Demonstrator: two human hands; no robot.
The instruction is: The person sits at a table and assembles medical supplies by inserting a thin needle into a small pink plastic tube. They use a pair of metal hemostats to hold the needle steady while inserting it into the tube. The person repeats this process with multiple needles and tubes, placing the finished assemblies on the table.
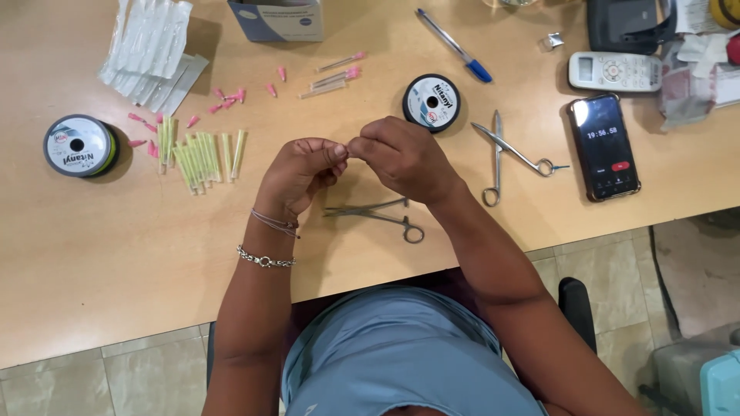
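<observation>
Both hands are held together above the middle of the counter (92,277). The left hand (297,173) and the right hand (401,158) meet at the fingertips, and something very small and thin is pinched between them; what it is cannot be told, as it is too fine to be made out. The fingers of both hands are narrowly closed on that spot, thumb against forefinger.

As far as progress can be judged, a share of the work appears done: a row of pale green tubes (202,154) is laid out side by side left of the hands, and loose pink caps (227,98) are scattered just beyond them. A few capped needles (335,77) lie further back and seem not yet handled, and a stack of sealed clear packets (150,46) is seen at the far left corner, so more pieces seem to be left.

One spool of line (432,102) is set just beyond the hands, a second spool (79,145) well apart at the left. Closed forceps (378,214) lie near the wrists; scissors (509,154) rest to the right, beside a phone (603,146).
</observation>
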